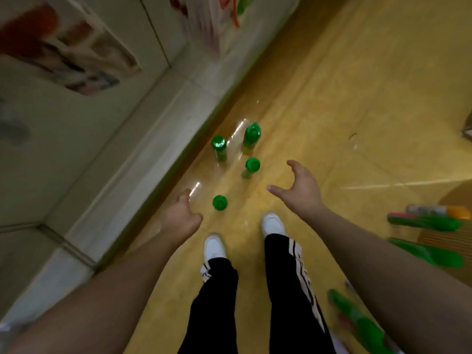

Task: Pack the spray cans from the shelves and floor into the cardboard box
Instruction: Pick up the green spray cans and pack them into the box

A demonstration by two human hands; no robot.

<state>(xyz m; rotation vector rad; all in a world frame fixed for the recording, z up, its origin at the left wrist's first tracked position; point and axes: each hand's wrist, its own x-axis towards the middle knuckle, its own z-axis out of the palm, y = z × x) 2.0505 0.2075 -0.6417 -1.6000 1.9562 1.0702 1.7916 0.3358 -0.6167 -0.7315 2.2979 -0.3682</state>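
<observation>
Standing upright on the yellow floor (332, 98), four spray cans (252, 139) show green caps pointing up, long axes vertical, beside the shelf base (158, 139). Left hand (182, 215) and right hand (298, 187) hover nearby, released and empty.

Green-capped cans (219, 202); yellow floor (357, 98)

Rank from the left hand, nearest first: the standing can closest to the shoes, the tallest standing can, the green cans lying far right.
1. Can closest to the shoes, beside the left hand.
2. Tallest standing can, farther ahead.
3. Lying green cans, right edge.
</observation>
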